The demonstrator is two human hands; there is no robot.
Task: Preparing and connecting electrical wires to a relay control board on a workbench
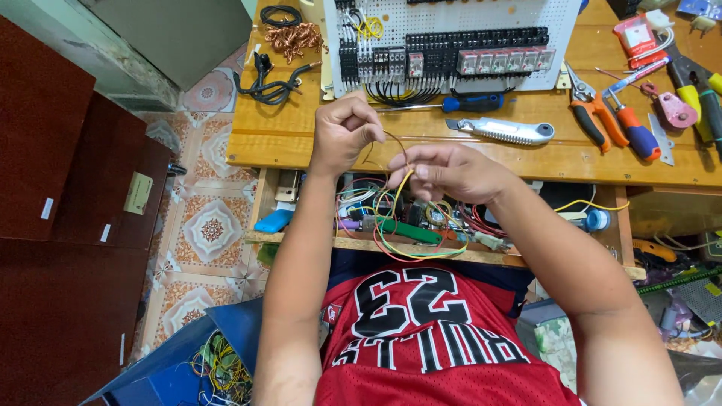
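The left hand (342, 131) is clenched into a loose fist, pinching one end of a thin brown-and-yellow insulated wire (398, 154); the right hand (451, 171) grasps the other part of it between thumb and fingertips. The wire arcs between both hands in a small loop, held above the front edge of the wooden worktop (421, 154), its yellow length trailing down toward a tangle of coloured wires on the lower shelf (406, 225). It appears slender, flexible and slightly kinked. In my judgement, good handling here means keeping both pinch points close to the section being worked, holding tension even so the loop does not kink, and keeping the trailing end clear of the tangle below. On the worktop beyond lie a blue-handled screwdriver (470, 103), a silver utility knife (504, 130) and orange-handled pliers (598, 116), well apart from the hands. A white perforated panel with black terminal blocks (451, 45) stands behind.
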